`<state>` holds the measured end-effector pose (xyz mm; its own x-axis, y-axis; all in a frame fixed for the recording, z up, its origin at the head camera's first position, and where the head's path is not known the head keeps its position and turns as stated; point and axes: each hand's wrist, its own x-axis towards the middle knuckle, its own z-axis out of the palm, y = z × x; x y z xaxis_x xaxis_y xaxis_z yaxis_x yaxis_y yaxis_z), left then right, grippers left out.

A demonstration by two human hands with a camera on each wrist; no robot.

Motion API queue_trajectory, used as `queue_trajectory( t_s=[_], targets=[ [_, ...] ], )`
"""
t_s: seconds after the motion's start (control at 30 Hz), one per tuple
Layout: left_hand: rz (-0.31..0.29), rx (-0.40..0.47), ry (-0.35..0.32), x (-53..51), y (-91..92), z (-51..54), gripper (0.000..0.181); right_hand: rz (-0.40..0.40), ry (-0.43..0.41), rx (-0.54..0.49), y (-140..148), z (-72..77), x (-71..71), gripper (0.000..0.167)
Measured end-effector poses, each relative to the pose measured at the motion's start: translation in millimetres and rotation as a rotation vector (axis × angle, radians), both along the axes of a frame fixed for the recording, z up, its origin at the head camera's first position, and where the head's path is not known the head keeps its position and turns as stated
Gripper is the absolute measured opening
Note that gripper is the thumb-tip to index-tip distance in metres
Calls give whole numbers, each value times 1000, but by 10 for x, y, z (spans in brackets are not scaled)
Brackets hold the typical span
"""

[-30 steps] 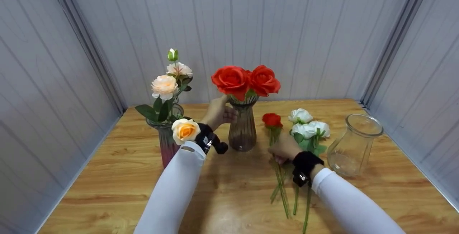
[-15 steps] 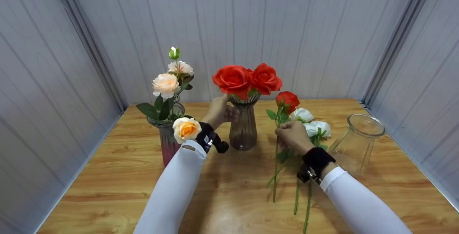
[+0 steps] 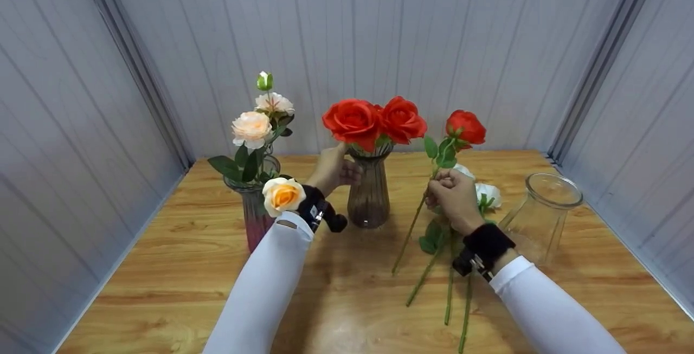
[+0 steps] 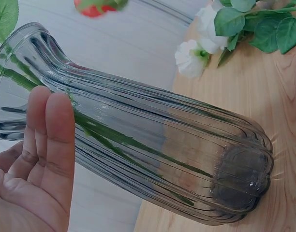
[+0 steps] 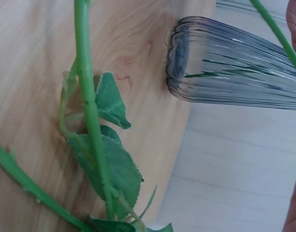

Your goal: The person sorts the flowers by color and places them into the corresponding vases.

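Pinching the red rose (image 3: 465,128), probably light and bendy, sensibly by the stem (image 3: 412,229) below its leaves (image 3: 446,153), the right hand (image 3: 452,194) holds it above the table (image 3: 179,267), toward the back edge; the left hand (image 3: 335,172), fingers relaxed, lies at the likely fragile fluted glass vase (image 3: 368,197).

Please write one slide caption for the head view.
Right hand holds a green-stemmed red rose; left hand is at the neck of a ribbed, smoky glass vase of red roses.

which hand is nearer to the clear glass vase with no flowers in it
Right. The right hand, pinching a red rose's green stem, is just left of the clear glass vase; the left hand is farther left, beside the smoky ribbed vase.
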<state>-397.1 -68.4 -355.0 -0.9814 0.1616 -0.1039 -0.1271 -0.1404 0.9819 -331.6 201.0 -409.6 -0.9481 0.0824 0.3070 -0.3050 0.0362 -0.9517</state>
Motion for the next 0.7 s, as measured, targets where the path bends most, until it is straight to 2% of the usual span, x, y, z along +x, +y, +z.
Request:
queue_trajectory(
  t_s=[0.13,0.4,0.7],
  targets=[
    [4,1,-2,1,5,5,48,-33,120,-45,-9,16,34,10],
    [13,3,-3,-3,16,-3,47,-167,385,-11,1,37,83,12],
    [1,2,17,0,0,-17,50,-259,691,-64,-56,78,97,9]
  ],
)
